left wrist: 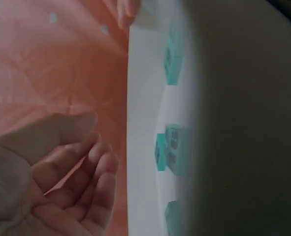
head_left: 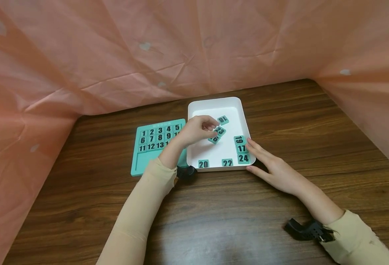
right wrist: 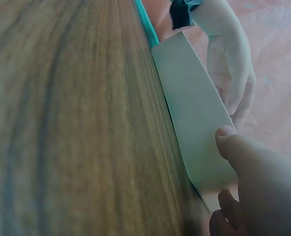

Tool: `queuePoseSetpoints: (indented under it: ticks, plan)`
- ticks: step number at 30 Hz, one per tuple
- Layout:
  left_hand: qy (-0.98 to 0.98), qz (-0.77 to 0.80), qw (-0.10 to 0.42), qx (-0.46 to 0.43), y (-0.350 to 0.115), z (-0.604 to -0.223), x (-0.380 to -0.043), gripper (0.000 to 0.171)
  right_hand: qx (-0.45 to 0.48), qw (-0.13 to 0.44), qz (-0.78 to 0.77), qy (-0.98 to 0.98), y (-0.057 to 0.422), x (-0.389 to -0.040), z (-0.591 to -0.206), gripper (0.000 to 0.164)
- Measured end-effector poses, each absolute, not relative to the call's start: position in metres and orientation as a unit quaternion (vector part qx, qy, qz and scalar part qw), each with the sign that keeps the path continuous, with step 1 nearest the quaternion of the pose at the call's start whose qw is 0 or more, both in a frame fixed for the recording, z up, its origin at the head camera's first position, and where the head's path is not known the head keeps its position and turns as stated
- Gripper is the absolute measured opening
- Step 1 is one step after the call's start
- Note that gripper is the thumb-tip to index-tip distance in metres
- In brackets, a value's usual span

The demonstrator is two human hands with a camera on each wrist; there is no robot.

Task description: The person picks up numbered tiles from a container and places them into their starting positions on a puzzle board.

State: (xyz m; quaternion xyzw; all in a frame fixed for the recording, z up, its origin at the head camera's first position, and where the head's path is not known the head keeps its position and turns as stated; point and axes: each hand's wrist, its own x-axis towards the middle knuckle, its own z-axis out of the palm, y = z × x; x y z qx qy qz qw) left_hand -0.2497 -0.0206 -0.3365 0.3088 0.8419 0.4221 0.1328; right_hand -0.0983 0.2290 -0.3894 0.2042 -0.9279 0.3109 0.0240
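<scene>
A white tray (head_left: 205, 152) holds several loose green number tiles. My left hand (head_left: 197, 129) hovers over the tray's left part, near the tile marked 23 (head_left: 220, 130) and the tile marked 18 (head_left: 223, 119). In the left wrist view, the left hand's fingers (left wrist: 98, 191) are loosely bent with nothing visible between them. Around the tray's near right corner, my right hand (head_left: 277, 171) holds the walls, thumb at the front and fingers along the right side. The right wrist view shows its thumb (right wrist: 226, 137) on the rim. Another tile is partly covered below 23.
Left of the tray lies a green number board (head_left: 144, 160), with rows of numbers at its top and a plain recessed area below; the left forearm hides part of it. Tiles 19, 17 and 24 (head_left: 243, 158) line the tray's right wall. Tiles 20 (head_left: 203, 164) and 22 (head_left: 227, 162) lie along the front.
</scene>
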Motion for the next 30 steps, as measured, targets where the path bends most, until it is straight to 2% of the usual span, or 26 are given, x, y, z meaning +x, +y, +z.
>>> queuePoseSetpoints:
  ticks: [8,16,20,30]
  plan:
    - [0.852,0.432,0.125,0.267,-0.02,-0.358,-0.25,0.031,0.213,0.021,0.31,-0.926,0.23,-0.099,-0.391,0.065]
    - [0.896,0.344,0.086,0.267,-0.016,-0.369,-0.252,0.04,0.209,0.026,0.31,-0.927,0.229,-0.099,-0.39,0.065]
    - [0.905,0.315,0.099,0.267,-0.014,-0.37,-0.25,0.041,0.211,0.02,0.312,-0.926,0.229,-0.099,-0.389,0.065]
    - [0.904,0.301,0.106,0.283,-0.013,-0.371,-0.247,0.032,0.208,0.02,0.314,-0.926,0.228,-0.099,-0.389,0.065]
